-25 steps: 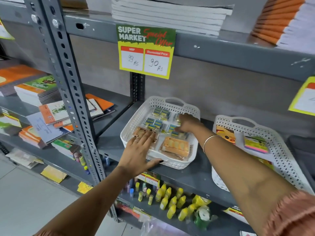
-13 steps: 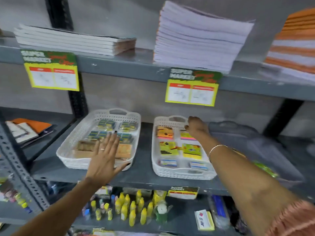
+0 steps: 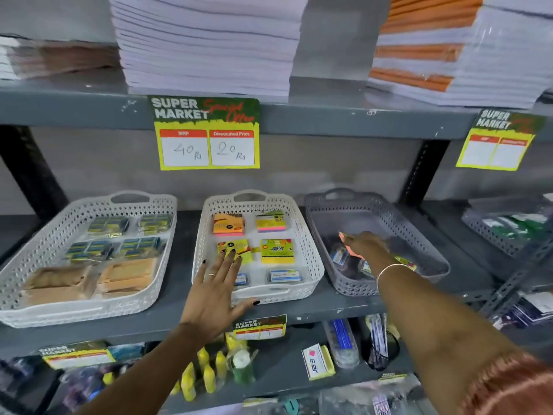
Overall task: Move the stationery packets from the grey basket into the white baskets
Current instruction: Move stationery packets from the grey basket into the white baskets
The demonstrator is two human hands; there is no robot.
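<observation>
The grey basket (image 3: 431, 259) stands on the middle shelf, right of two white baskets. A few small stationery packets (image 3: 340, 255) lie in its near half. My right hand (image 3: 366, 244) reaches down into it, fingers stretched over the packets, with nothing clearly held. The middle white basket (image 3: 308, 244) holds sticky-note pads (image 3: 276, 250) and small boxed packets. My left hand (image 3: 215, 290) hovers spread over this basket's front rim, empty. The left white basket (image 3: 59, 211) holds blue-yellow packets and tan ones.
Tall notebook stacks (image 3: 206, 46) sit on the shelf above, with a price tag (image 3: 206, 133) on its edge. Another grey basket (image 3: 505, 232) sits further right. Yellow glue bottles (image 3: 206, 374) and other packets fill the lower shelf. A dark upright post (image 3: 419, 172) rises behind the grey basket.
The view swung to the right. My right hand went from the middle white basket's back rim into the grey basket. My left hand shifted from the left white basket to the middle one.
</observation>
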